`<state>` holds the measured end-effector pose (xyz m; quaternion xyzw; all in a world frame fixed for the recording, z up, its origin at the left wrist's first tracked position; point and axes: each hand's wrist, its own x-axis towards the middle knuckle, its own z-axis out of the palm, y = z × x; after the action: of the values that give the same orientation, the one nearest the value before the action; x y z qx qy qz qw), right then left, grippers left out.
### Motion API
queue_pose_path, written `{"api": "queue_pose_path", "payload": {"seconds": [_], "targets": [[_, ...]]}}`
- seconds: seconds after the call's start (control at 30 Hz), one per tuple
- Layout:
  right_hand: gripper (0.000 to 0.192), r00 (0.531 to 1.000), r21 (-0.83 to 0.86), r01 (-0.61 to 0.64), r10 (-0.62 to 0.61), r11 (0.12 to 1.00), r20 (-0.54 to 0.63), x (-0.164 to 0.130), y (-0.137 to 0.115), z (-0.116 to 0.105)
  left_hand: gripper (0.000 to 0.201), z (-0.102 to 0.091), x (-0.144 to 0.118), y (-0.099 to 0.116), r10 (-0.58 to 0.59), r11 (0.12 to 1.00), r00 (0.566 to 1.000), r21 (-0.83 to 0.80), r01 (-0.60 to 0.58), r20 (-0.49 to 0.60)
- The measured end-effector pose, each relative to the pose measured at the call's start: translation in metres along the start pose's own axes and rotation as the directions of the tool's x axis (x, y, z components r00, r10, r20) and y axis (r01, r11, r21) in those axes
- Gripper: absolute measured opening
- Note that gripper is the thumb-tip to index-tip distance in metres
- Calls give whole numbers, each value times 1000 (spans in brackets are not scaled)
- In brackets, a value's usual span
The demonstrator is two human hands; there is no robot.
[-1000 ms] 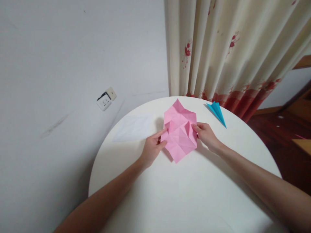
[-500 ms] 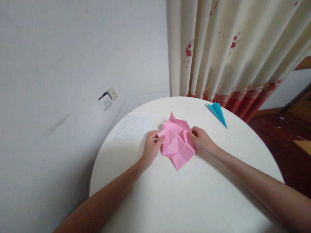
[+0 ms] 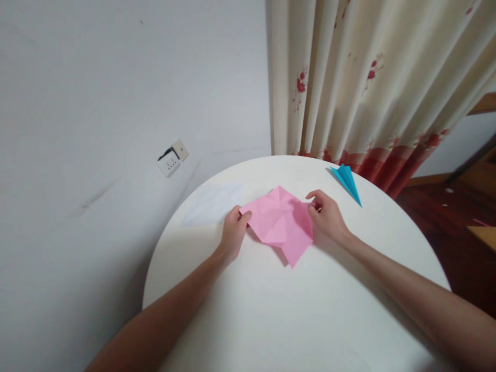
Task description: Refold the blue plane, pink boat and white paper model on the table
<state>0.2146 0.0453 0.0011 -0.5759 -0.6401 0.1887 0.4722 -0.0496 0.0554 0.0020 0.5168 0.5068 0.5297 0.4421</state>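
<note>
A creased sheet of pink paper (image 3: 279,219) is spread between my two hands, just above the white round table (image 3: 271,315). Its near corner points toward me and fold lines cross its middle. My left hand (image 3: 233,231) pinches the left corner between thumb and fingers. At the right corner, my right hand (image 3: 326,217) has its thumb and a fingertip on the paper, with the index finger curled above it. Part of the paper's right edge is hidden by that hand.
A folded blue paper plane (image 3: 347,182) lies at the table's back right. A white sheet (image 3: 211,204) rests at the left, by the wall (image 3: 96,103) with its socket (image 3: 168,163). Behind the table hangs a flowered curtain (image 3: 349,77).
The pink paper has opened out flatter and wider. My left hand has moved slightly left with its corner, and my right hand has shifted a little to the right.
</note>
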Motion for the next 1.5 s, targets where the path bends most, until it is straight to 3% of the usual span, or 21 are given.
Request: {"api": "queue_pose_path", "payload": {"seconds": [0.07,0.13,0.23,0.37,0.43,0.5,0.53,0.6,0.67,0.7,0.77,0.83,0.97,1.03,1.13,1.2,1.3,1.4,1.5], "targets": [[15,990,137,6,14,991,-142,12,8,-7,23,-9,9,6,-7,991,1000,-135,5,-18],[15,980,291,-23,80,956,-185,19,12,-9,29,-17,16,12,-2,975,999,-221,-7,-38],[18,979,395,-63,134,916,-156,20,16,-4,34,-22,22,14,8,972,997,-234,-26,-78],[23,986,362,-82,129,929,-108,16,18,1,33,-24,27,9,19,988,991,-150,-39,-132],[25,993,276,-82,103,958,-63,16,22,0,54,-30,29,11,-5,998,998,-62,1,-64],[26,997,142,-74,73,987,10,17,27,-3,77,-40,29,18,-72,996,990,69,64,124],[26,997,77,-66,63,995,44,17,30,-4,84,-46,28,22,-126,985,959,144,91,256],[26,996,-15,-54,55,998,71,19,35,-6,91,-57,24,31,-255,957,807,260,130,532],[27,997,-61,-50,53,997,61,19,40,-7,92,-63,19,37,-306,949,672,275,156,674],[27,997,-70,-45,49,997,62,20,41,-8,90,-63,17,38,-296,954,646,252,162,704],[27,997,-73,-30,35,997,74,20,43,-8,75,-61,14,38,-245,969,662,191,154,708],[28,996,-60,-7,13,998,93,20,43,-8,58,-56,14,33,-198,980,722,132,148,663],[28,991,-17,72,-70,997,112,21,36,-10,49,-46,16,18,-226,969,781,55,239,583],[28,982,-2,138,-137,990,129,21,31,-13,41,-43,17,10,-241,968,811,75,239,532],[26,960,24,246,-247,969,131,22,22,-21,30,-42,16,6,-212,973,862,179,144,461],[25,954,39,288,-290,957,72,23,18,-25,26,-44,14,11,-212,964,827,252,89,520],[22,963,63,263,-259,963,-72,23,16,-28,26,-52,8,30,-232,957,716,285,48,658],[21,977,121,193,-179,974,-115,24,18,-26,46,-57,5,48,-227,950,694,311,4,684],[21,981,129,180,-169,975,-91,24,22,-23,67,-54,5,48,-175,949,699,307,-67,694]]}}
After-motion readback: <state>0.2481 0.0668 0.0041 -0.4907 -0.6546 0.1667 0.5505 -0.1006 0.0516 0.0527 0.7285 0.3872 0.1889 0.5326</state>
